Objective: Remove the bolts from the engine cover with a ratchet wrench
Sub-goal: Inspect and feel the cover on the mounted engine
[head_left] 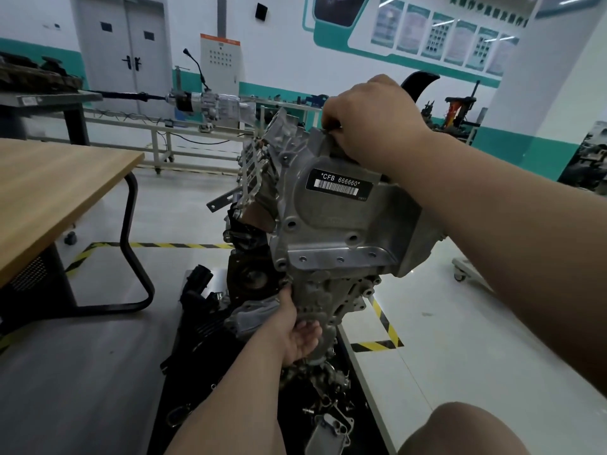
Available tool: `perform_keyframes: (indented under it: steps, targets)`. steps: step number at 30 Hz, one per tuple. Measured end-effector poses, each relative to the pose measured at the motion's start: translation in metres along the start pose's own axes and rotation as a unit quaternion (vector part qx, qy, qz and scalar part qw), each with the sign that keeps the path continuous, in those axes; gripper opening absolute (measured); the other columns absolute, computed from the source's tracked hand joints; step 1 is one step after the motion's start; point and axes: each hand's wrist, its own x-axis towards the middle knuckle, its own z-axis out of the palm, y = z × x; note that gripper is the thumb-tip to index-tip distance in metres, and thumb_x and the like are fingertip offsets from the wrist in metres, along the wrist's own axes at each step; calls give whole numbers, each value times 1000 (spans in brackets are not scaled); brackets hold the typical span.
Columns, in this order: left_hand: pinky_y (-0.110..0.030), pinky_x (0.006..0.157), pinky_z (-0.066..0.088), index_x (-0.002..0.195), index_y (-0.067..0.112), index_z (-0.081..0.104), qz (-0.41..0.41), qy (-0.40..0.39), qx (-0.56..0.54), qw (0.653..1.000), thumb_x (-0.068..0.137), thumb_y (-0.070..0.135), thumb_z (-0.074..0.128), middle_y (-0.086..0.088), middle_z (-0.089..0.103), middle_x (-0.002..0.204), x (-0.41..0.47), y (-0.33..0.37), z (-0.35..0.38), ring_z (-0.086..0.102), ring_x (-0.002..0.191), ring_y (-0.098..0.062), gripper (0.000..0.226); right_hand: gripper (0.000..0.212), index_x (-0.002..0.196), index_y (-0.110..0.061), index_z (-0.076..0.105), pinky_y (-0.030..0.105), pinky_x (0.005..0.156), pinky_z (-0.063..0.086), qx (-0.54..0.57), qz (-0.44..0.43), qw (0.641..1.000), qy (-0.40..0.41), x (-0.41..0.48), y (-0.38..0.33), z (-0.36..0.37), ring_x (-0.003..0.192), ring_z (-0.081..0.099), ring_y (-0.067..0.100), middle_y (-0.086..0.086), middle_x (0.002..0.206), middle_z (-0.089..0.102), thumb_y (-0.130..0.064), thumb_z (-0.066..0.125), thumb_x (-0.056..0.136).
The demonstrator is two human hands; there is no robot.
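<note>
One wooden table near engine cover

The engine cover is matt grey cast metal, slightly rough. Its black label looks smooth; the tabletop is pale wood grain.

Bright, even light from overhead fills the room; the glazed posters on the far wall mirror strips of ceiling lamps. The pale floor carries a soft sheen, with a diffuse shadow under the bench. The cover has a dull gleam without hard glare, and its label reads sharply. Below it the parts sink into near black, detail mostly lost. The wide lens bows the door and the walls towards the edges. The right forearm and knee, close to the lens, look soft, perhaps out of focus.
</note>
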Motion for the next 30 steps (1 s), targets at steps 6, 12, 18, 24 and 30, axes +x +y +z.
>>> perform_keyframes:
  steps: [6, 12, 18, 24, 30]
  targets:
    - [-28, 52, 51, 83, 6, 54, -4, -3, 0, 1000, 74, 83, 42, -7, 66, 59, 1, 0, -1, 63, 53, -18, 79, 22, 106, -16, 65, 36, 85, 40, 45, 44, 997, -40, 8, -2, -3, 102, 56, 35, 10, 108, 66, -10, 49, 93]
    - [-26, 49, 52, 83, 5, 54, -10, -1, -5, 1000, 73, 84, 44, -8, 67, 60, 2, 0, -1, 64, 49, -19, 81, 17, 105, -13, 65, 38, 88, 41, 71, 52, 996, -7, 7, 2, 1, 102, 57, 34, 10, 107, 68, -17, 51, 96]
    - [-24, 45, 52, 84, 5, 53, -18, -7, -3, 1000, 72, 85, 43, -8, 67, 60, 2, 1, -3, 64, 46, -19, 82, 25, 119, -17, 66, 37, 94, 45, 153, 59, 986, 16, 1, 3, 5, 111, 58, 27, 4, 117, 69, -18, 55, 96]
    - [-24, 44, 51, 85, 6, 53, -20, -9, 0, 1000, 72, 85, 42, -8, 66, 59, 2, 2, -2, 63, 46, -18, 82, 30, 124, -19, 67, 39, 95, 47, 165, 25, 986, 14, -4, 5, 3, 112, 59, 30, 8, 121, 68, -17, 52, 98]
    - [-24, 44, 51, 83, 7, 52, -21, -10, 4, 1000, 71, 86, 41, -8, 67, 62, 3, 2, -4, 64, 46, -18, 81, 28, 120, -16, 68, 34, 91, 44, 150, 65, 986, -8, 7, 8, -1, 112, 56, 28, 8, 121, 63, -19, 51, 98]
